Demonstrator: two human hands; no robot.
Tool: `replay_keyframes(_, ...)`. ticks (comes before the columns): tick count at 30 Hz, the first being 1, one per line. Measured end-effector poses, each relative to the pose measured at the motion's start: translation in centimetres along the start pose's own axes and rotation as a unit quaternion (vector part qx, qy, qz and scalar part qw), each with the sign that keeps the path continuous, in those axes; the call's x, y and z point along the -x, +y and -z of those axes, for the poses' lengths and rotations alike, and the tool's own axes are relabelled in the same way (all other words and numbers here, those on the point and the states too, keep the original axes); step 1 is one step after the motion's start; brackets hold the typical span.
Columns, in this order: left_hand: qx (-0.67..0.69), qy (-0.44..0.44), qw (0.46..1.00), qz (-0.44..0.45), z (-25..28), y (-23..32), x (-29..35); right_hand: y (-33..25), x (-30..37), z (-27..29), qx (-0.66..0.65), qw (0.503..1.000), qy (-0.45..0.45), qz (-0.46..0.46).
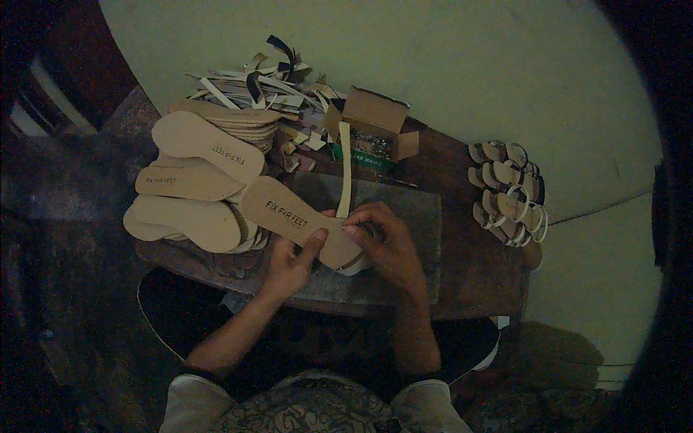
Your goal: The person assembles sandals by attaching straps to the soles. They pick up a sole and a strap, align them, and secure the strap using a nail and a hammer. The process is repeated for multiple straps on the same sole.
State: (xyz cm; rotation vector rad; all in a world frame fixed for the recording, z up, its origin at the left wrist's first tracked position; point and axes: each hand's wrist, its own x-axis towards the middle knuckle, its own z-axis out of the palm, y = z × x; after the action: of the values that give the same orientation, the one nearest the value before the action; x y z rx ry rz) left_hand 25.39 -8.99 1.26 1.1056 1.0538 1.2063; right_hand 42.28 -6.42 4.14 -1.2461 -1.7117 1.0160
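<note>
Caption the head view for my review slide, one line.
Left hand holds a tan insole; right hand at its edge beside a pale strap, stacked insoles and open box nearby.

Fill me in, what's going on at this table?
A person's left hand holds a tan insole, and their right hand is at its edge, by the lower end of a pale strap sticking up; what exactly it pinches is unclear. More insoles are stacked to the left, below a heap of strips. An open cardboard box sits behind, and strapped sandals at the right.
</note>
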Motion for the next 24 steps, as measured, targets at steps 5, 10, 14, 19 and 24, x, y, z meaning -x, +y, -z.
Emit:
replay_keyframes(5,0.016,0.011,1.000,-0.006,0.0,-1.0,-0.1,0.0,0.0,-0.1,-0.025,1.000,0.002,-0.011)
replay_keyframes(10,0.015,0.005,1.000,-0.005,0.2,-1.2,-0.2,-0.3,-0.1,-0.1,-0.007,1.000,-0.001,-0.008)
replay_keyframes(14,-0.019,0.005,1.000,-0.005,0.1,-0.3,0.0,-0.2,0.2,-0.2,-0.041,0.999,0.006,-0.025)
replay_keyframes(19,0.000,-0.001,1.000,0.006,0.1,-0.4,-0.1,0.3,0.1,-0.3,-0.036,0.999,-0.003,-0.022)
replay_keyframes(24,0.043,-0.019,0.999,0.017,0.1,-0.1,0.0,-0.7,0.1,-0.6,-0.144,0.979,0.038,-0.138)
